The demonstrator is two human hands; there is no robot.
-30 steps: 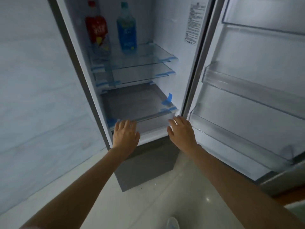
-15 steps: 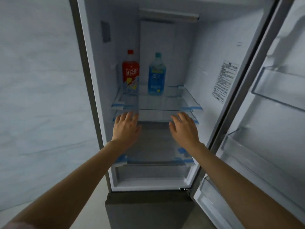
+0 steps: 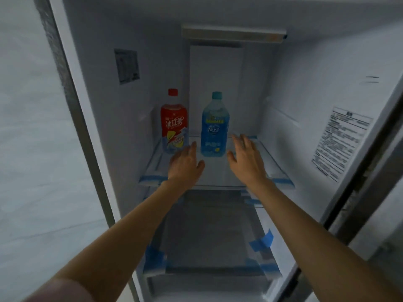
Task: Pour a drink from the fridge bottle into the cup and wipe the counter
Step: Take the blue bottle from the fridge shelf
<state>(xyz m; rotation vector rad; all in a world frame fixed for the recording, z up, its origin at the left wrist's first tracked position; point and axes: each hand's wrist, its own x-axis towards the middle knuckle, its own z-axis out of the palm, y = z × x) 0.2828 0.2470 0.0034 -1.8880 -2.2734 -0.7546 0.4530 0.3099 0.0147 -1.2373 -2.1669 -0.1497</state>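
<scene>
A: Bottle location?
B: Blue bottle (image 3: 214,127) upright on glass shelf (image 3: 270,168), beside red bottle (image 3: 174,123). Just beyond both hands, between them.
A: Hands?
B: Left hand (image 3: 185,164), right hand (image 3: 245,159) spread wide, empty. Nearer one: hard to tell.

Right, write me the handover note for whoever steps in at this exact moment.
Left hand: open, empty, reaching over the upper glass shelf, fingertips in front of the red bottle.
Right hand: open, empty, just right of the blue bottle, not gripping it.
Both bottles stand upright and capped, side by side at the back of that shelf. The fridge door is open.
Done: fridge opened, hands at the bottles.
Left: grasp a bottle, take it out, pour into the cup, wipe the counter. Cup and counter are out of view.
</scene>
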